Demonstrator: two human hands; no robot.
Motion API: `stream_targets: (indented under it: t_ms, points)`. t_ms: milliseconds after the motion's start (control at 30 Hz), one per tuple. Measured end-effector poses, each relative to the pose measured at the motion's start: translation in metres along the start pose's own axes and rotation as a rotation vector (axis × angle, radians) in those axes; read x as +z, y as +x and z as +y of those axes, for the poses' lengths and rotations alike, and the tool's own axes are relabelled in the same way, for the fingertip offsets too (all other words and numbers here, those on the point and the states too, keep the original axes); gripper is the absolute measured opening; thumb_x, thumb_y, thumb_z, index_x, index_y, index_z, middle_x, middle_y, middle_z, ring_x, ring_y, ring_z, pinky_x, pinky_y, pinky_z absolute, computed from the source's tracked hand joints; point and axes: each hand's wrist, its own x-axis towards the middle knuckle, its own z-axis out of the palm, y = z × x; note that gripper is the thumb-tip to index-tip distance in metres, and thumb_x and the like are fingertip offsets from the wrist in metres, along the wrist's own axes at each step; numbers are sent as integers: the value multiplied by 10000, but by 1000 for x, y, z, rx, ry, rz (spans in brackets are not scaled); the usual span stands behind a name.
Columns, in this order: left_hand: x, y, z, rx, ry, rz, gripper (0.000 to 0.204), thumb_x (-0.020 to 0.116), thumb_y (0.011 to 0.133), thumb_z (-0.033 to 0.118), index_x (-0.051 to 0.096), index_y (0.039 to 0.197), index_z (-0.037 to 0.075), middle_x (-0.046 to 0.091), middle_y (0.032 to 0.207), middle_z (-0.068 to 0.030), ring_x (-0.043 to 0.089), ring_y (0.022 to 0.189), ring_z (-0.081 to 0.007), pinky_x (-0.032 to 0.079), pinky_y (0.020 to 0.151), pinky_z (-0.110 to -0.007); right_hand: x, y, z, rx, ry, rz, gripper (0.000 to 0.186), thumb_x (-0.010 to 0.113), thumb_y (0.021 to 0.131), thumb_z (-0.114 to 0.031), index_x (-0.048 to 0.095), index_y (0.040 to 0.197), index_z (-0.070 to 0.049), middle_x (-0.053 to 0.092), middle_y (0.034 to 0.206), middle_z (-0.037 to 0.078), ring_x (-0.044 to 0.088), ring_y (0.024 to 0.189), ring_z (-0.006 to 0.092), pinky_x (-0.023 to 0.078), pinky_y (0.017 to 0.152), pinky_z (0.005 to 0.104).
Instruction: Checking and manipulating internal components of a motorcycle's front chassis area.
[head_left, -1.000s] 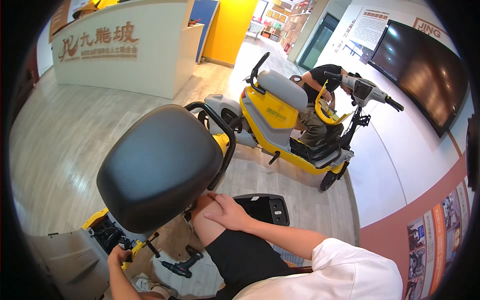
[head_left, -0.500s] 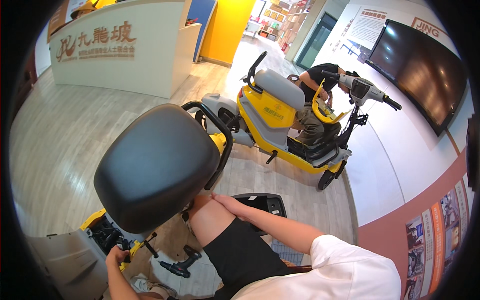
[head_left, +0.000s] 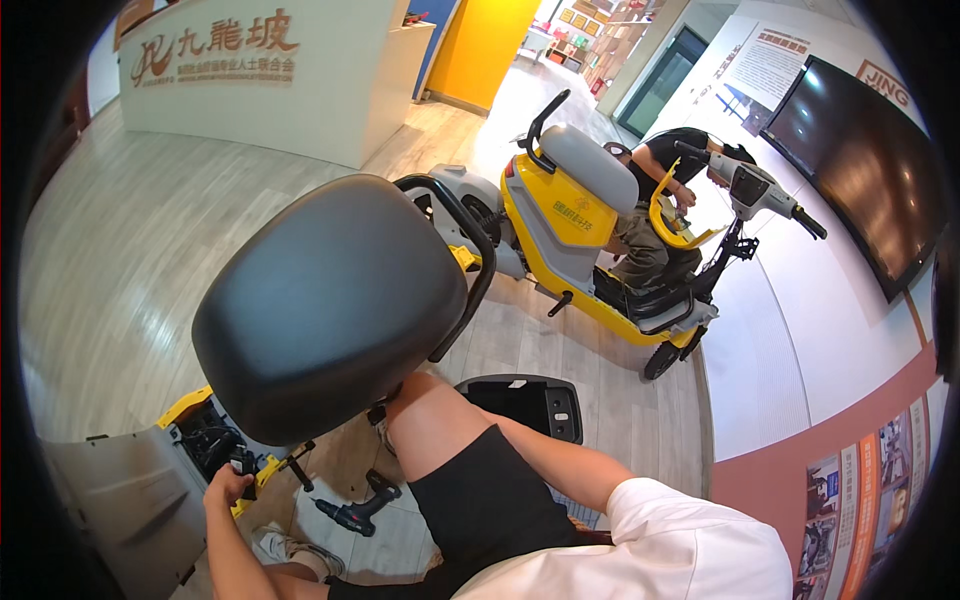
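Note:
At the lower left my left hand [head_left: 230, 485] closes on a small black part [head_left: 243, 462] at the opened body of a scooter. Dark wiring [head_left: 208, 440] and yellow frame pieces show around it. What exactly the part is cannot be made out. My right forearm [head_left: 560, 455] runs behind my bent leg, which hides the right hand. Above my left hand looms the scooter's black padded seat [head_left: 330, 310], with a black tube rail [head_left: 470, 230] curving along its right side. A black cordless drill [head_left: 360, 505] lies on the floor right of my left hand.
Beside my knee a black plastic tray [head_left: 540, 405] rests on the floor. Ahead stands a second yellow and grey scooter [head_left: 570, 215], with a person [head_left: 655, 240] bent behind it holding a yellow part [head_left: 665, 215]. A white counter [head_left: 250, 90] and a wall screen [head_left: 855, 170] stand further off.
The view has shifted, so the scene sits further right and higher. My right hand, which lay on my knee, has slipped out of sight behind the leg. My left hand stays at the black part.

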Motion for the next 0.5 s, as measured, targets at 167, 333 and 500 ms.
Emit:
stream_targets:
  t_ms: [167,333,500]
  points:
    - [2,4,1,20,24,-16,445,703,822,306,555,1120,10,645,897,-133,633,665,-224,542,554,-362,-10,0,9,-21,-95,51,209,626,864,-228,633,977,-52,654,876,45,611,790,119,496,721,294]
    - [3,4,-8,19,0,7,441,701,823,305,571,1112,-2,654,882,-135,643,695,-229,557,583,-370,-16,1,8,-59,-192,93,194,627,863,-212,633,968,-50,653,864,43,611,780,119,498,714,294]
    - [-2,-12,14,17,3,-14,488,711,810,303,546,1141,-15,640,1010,-160,652,789,-250,562,603,-368,-22,6,8,-92,-286,135,178,629,861,-197,632,959,-48,652,852,42,610,771,119,500,706,293]
